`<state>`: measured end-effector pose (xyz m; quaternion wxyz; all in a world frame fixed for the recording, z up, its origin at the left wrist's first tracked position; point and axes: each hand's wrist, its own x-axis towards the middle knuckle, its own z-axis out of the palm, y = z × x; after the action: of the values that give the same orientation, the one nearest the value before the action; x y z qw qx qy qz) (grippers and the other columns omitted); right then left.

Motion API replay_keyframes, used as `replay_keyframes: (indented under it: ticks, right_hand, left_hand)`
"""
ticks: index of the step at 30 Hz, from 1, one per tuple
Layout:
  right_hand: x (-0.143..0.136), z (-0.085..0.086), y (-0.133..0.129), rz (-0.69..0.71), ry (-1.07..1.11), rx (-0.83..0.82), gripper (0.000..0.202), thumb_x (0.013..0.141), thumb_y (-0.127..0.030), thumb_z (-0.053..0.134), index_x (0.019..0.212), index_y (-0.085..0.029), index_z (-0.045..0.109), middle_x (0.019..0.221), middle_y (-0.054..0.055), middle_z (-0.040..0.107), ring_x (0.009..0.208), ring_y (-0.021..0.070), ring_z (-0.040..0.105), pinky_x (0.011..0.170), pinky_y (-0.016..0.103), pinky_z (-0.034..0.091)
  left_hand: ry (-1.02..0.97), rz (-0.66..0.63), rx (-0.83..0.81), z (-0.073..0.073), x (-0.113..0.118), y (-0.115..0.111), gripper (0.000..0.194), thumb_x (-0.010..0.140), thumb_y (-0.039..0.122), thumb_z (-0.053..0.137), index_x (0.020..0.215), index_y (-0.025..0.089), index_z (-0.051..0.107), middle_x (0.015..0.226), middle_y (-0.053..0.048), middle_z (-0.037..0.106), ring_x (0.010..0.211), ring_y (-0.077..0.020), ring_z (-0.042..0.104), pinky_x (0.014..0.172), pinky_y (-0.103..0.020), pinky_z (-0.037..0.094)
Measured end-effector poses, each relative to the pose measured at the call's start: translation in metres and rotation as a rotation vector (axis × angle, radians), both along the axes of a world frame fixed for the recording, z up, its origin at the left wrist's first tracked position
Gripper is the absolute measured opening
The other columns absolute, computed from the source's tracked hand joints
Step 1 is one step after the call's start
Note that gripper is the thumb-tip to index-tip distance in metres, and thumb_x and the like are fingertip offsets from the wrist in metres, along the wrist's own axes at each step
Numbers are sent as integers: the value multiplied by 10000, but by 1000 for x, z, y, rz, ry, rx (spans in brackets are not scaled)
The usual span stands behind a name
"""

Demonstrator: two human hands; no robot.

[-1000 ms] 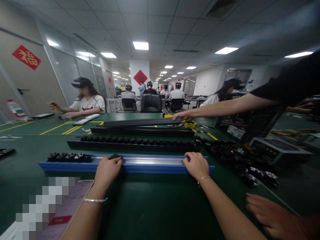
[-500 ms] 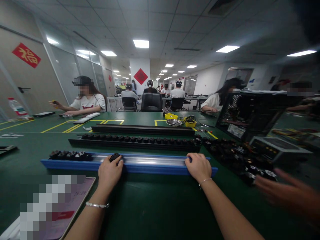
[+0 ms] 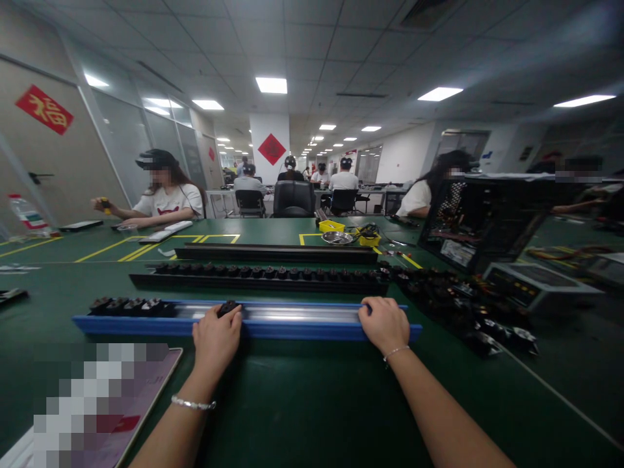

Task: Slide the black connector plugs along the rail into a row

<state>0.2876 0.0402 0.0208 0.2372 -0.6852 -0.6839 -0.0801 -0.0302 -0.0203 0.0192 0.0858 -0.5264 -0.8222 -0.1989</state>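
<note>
A long blue channel rail (image 3: 302,331) with a shiny inside lies across the green table before me. My left hand (image 3: 217,335) is closed around a small black socket module (image 3: 229,308), which sits in the rail left of its middle. Several more black modules (image 3: 129,305) stand in a row at the rail's left end. My right hand (image 3: 386,323) grips the rail near its right end, fingers curled over the far wall and thumb toward the near side.
Beyond lie a black rail filled with modules (image 3: 258,281) and another black rail (image 3: 277,254). A heap of black modules (image 3: 453,296) is at right, near a power supply (image 3: 539,289) and a computer case (image 3: 480,218). A phone (image 3: 141,396) lies at lower left. People sit farther off.
Another person's hand at the right has left the view. My left hand and the module have shifted slightly right along the rail. My right hand keeps its grip.
</note>
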Motion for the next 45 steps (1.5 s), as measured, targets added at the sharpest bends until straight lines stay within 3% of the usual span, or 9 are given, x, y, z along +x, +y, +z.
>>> replay_keyframes:
  ticks: [8,28,40,45]
  right_hand:
    - [-1,0,0,-8,-3,22,242,801,-260,432,834,-235,670,915,28,668,923,189,512,742,291,334]
    - [-2,-4,8,-11,-41,99,298,846,-252,380,774,-220,668,876,37,668,867,182,519,717,293,292]
    - [-4,-9,11,23,39,154,354,885,-265,309,809,-205,650,894,31,669,906,175,516,869,319,244]
    - [-5,-11,12,-6,9,185,342,901,-298,310,807,-189,621,922,56,635,896,180,503,804,296,276]
  left_hand:
    - [-29,-21,-24,2,7,-1,417,867,370,304,1119,286,625,1205,-130,529,1105,-290,488,969,-534,307]
    - [-39,-75,35,-3,25,4,390,869,356,328,1110,291,629,1192,-115,534,1101,-273,482,961,-516,317]
    - [-44,-73,62,-5,28,8,384,870,350,328,1098,295,633,1184,-116,530,1117,-266,471,985,-542,277]
    - [-35,-89,67,-6,30,10,385,868,347,333,1098,283,635,1191,-127,526,1116,-273,469,973,-538,292]
